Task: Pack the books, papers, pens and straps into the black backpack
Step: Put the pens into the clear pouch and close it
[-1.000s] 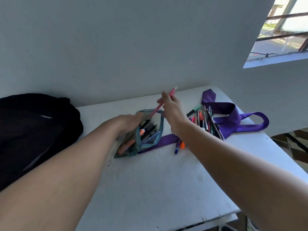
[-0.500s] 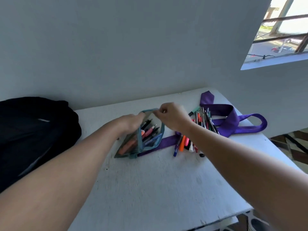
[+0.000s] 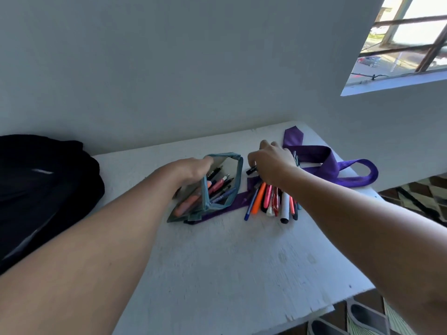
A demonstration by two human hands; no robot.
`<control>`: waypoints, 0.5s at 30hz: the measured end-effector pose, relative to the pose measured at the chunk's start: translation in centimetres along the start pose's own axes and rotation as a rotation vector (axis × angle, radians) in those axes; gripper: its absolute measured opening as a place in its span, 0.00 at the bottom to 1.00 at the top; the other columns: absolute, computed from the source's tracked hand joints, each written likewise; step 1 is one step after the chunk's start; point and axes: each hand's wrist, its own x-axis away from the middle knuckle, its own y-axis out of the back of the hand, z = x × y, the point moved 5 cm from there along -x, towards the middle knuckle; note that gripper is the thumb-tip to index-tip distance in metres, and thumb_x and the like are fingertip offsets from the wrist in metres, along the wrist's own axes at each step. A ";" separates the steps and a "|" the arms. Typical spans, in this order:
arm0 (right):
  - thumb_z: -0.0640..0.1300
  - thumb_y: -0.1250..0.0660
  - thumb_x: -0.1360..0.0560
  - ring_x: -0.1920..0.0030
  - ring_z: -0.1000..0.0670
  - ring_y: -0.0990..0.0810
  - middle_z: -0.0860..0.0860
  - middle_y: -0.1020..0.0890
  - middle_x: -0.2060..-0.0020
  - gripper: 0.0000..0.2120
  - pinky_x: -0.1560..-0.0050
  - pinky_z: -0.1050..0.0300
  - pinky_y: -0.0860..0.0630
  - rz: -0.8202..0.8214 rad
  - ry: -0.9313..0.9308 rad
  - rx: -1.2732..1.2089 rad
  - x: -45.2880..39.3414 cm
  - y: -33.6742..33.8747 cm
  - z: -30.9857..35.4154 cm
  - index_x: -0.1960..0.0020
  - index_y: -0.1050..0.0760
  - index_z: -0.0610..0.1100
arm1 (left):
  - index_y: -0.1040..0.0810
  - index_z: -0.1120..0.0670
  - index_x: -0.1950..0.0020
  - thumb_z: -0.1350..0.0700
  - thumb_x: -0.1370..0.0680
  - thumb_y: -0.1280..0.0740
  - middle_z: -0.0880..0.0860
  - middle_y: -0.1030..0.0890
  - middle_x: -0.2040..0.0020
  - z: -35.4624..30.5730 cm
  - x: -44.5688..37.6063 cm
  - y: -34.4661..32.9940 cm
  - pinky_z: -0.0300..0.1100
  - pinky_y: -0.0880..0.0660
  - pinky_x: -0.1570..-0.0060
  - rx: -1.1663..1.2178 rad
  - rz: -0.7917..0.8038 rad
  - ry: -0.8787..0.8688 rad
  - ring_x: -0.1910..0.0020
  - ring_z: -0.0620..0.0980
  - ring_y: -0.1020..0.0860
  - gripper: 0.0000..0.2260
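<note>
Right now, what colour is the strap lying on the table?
Purple; the strap shows clearly in the head view.

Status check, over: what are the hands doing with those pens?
Left hand holds pencil pouch open. Right hand over loose pens, fingers curled, grasp unclear. Nothing in the way.

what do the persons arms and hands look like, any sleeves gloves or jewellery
Both forearms are bare as far up as the view shows, with no sleeves in sight. The left hand and right hand wear no gloves, and no rings, watch or bracelet show on the fingers or wrists. No markings can be made out on either arm.
</note>
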 end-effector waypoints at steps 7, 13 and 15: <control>0.40 0.37 0.17 0.53 0.42 0.21 0.47 0.19 0.47 0.08 0.55 0.49 0.30 -0.373 0.053 -0.126 0.8 1.6 0.3 0.39 0.31 0.46 | 0.39 0.55 0.19 0.36 0.17 0.54 0.63 0.35 0.22 0.0 -0.2 -0.1 0.60 0.31 0.31 0.014 -0.005 0.002 0.28 0.67 0.32 0.33; 0.45 0.40 0.14 0.61 0.48 0.18 0.52 0.20 0.49 0.19 0.61 0.51 0.23 -0.691 -0.172 -1.054 3.8 5.1 2.5 0.26 0.40 0.47 | 0.30 0.59 0.26 0.33 0.22 0.54 0.66 0.23 0.36 0.7 -0.7 0.1 0.58 0.23 0.40 -0.038 0.017 -0.018 0.44 0.66 0.22 0.38; 0.44 0.38 0.15 0.63 0.51 0.19 0.53 0.22 0.52 0.23 0.58 0.55 0.22 -0.616 -0.314 -1.310 4.4 4.0 3.6 0.25 0.43 0.51 | 0.29 0.61 0.26 0.33 0.25 0.55 0.68 0.22 0.40 0.9 -0.8 0.0 0.58 0.22 0.41 -0.058 0.049 -0.009 0.46 0.66 0.20 0.41</control>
